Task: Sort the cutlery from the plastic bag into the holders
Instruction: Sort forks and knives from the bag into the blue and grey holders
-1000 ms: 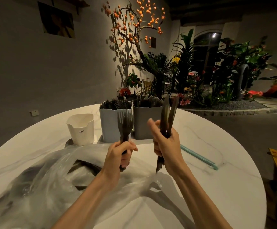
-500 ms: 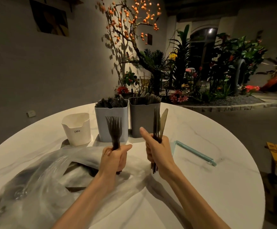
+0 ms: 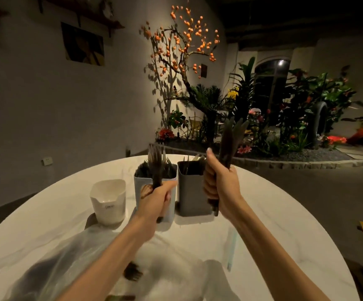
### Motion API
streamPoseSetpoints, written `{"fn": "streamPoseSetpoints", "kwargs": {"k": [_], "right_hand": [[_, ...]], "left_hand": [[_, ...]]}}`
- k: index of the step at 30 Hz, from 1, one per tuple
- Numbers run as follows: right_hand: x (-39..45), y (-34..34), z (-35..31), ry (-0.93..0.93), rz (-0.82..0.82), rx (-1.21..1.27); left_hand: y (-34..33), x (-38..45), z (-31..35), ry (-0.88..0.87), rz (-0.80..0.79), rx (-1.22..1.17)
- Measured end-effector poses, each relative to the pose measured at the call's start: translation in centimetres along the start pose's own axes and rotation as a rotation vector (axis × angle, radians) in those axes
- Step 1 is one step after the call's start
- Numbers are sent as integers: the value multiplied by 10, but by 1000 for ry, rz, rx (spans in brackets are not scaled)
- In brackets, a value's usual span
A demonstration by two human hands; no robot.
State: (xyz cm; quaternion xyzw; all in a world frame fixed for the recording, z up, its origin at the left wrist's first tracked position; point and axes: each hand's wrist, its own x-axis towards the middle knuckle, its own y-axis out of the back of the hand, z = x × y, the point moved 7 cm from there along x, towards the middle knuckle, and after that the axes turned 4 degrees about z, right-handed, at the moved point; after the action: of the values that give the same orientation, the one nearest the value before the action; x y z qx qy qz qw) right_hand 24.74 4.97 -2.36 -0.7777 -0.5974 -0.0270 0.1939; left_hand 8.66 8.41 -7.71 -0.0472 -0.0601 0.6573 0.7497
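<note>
Left hand [image 3: 154, 197], head view: fingers curled round the handles of a bunch of dark forks [image 3: 157, 158], tines up, held in front of the pale blue holder [image 3: 145, 181]. Right hand [image 3: 220, 187]: fist wrapped round a bunch of dark knives [image 3: 230, 140], blades up and blurred, thumb raised, just right of the grey holder [image 3: 192, 192]. Both holders already hold dark cutlery; the white holder [image 3: 109, 200] to their left looks empty. Plastic bag [image 3: 72, 261] lies crumpled on the near part of the white table [image 3: 284, 213]; one loose fork [image 3: 132, 271] shows on it, blurred.

Step in hand, as I judge it: carrying sorted handfuls to their holders, forks to blue, knives to grey. Next move calls for lifting each bunch clear of the rim, then lowering it handle-first without snagging pieces already standing inside.

Against half a second ago: both hands have risen and gone forward, from over the bag to the holders. Knives now stand well above the grey rim. View has tipped upward.
</note>
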Motion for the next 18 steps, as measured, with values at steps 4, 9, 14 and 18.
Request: {"fn": "streamPoseSetpoints", "kwargs": {"k": [4,9,14,18], "right_hand": [[59,-10,-52,128,47,-7],[128,-22,-47,127,103,-65],[153,-25,-1,35,149,-107],[165,-20,11,62,163,-158]], "left_hand": [[-7,36,57,-104,-26,29],[-20,68,85,-118,-66,34],[-19,80,70,-68,-88,60],[-13,90,63,-8,-110,87]]}}
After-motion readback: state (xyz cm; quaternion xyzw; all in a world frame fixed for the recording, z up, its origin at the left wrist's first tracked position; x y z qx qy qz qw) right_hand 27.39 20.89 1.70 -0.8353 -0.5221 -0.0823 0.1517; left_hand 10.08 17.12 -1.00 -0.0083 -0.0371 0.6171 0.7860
